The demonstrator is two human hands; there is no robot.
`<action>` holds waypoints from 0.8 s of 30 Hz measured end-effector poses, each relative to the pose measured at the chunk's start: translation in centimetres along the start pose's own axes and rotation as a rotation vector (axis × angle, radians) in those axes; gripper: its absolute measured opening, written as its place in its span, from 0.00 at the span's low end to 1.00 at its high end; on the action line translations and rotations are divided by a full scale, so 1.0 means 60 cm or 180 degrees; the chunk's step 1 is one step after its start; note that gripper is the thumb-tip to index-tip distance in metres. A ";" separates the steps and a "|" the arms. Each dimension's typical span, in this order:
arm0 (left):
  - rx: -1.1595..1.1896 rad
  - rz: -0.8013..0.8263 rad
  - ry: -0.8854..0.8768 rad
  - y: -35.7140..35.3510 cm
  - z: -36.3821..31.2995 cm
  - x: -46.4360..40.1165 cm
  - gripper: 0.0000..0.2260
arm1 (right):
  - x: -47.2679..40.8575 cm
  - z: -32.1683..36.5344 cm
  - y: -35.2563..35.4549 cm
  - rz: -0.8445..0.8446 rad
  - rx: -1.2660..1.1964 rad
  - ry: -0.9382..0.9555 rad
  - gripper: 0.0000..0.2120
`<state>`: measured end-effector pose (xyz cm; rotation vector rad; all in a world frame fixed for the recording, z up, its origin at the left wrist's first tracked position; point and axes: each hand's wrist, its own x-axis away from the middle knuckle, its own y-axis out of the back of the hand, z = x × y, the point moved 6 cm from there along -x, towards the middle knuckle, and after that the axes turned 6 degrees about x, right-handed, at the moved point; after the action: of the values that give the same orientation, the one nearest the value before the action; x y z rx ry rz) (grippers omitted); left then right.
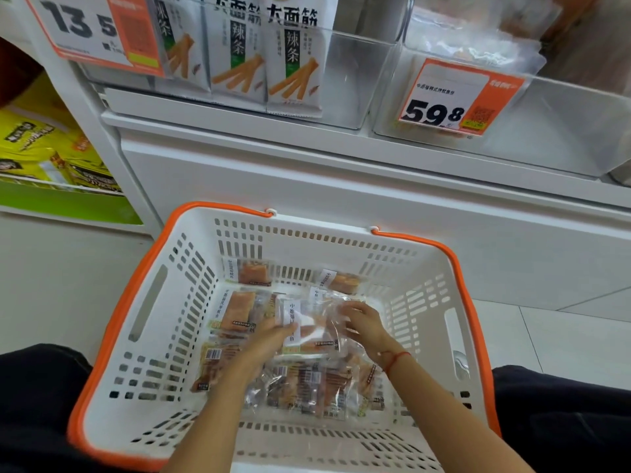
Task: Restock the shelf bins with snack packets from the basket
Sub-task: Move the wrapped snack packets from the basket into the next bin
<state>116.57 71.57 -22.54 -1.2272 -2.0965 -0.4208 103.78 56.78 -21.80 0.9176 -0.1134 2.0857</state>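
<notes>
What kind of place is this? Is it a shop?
Most likely a shop's snack aisle. Orange price tags hang on clear plastic shelf bins of packaged snacks, and a white plastic shopping basket with orange handles sits below, full of clear snack packets.

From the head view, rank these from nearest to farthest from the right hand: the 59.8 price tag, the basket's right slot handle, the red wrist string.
1. Red wrist string: on that arm's wrist, just behind the right hand.
2. Slot handle: in the basket's right wall.
3. 59.8 price tag: on the clear shelf bin, up above.
</notes>
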 end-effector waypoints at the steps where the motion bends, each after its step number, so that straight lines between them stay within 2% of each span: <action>1: 0.0109 -0.0140 -0.0003 0.003 -0.002 -0.002 0.17 | -0.011 -0.009 0.005 -0.0308 0.0112 -0.0085 0.04; 3: 0.0535 -0.0495 0.0020 0.015 -0.005 -0.011 0.17 | -0.031 -0.028 0.012 -0.0587 0.0707 -0.0307 0.16; 4: 0.0737 -0.0701 0.0007 0.024 -0.006 -0.013 0.17 | -0.046 -0.045 0.008 -0.0544 0.0890 -0.0427 0.22; 5: 0.0831 -0.0944 -0.0016 0.036 -0.007 -0.013 0.15 | -0.054 -0.055 0.007 -0.0487 0.1035 -0.0563 0.24; 7: 0.0898 -0.1290 -0.0100 0.056 -0.011 -0.013 0.18 | -0.063 -0.067 0.001 -0.0476 0.1063 -0.0610 0.28; 10: 0.0984 -0.1436 -0.0248 0.070 -0.012 -0.014 0.25 | -0.075 -0.072 -0.002 -0.0513 0.1067 -0.0546 0.40; 11: 0.0973 -0.1491 -0.0252 0.072 -0.010 -0.013 0.24 | -0.080 -0.078 -0.002 -0.0521 0.0978 -0.0604 0.39; 13: 0.0957 -0.1628 -0.0204 0.078 -0.004 -0.010 0.21 | -0.067 -0.071 -0.010 -0.0443 0.0734 -0.0766 0.26; 17: 0.0844 -0.1906 -0.0021 0.092 0.010 -0.012 0.16 | -0.059 -0.060 -0.008 -0.0268 0.0167 -0.0752 0.08; 20: 0.0770 -0.2096 0.0091 0.105 0.016 -0.004 0.16 | -0.042 -0.035 0.013 -0.0003 0.0430 -0.0400 0.07; 22: 0.0766 -0.2133 0.0170 0.108 0.019 0.002 0.16 | -0.021 -0.015 0.024 0.0394 0.0581 -0.0112 0.13; 24: 0.0804 -0.2033 0.0200 0.103 0.016 0.004 0.13 | 0.001 -0.003 0.032 0.0847 0.0466 -0.0091 0.13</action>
<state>121.46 75.41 -23.40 -0.3760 -2.3677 -0.4430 102.24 55.67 -21.45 1.0687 -0.1034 2.3513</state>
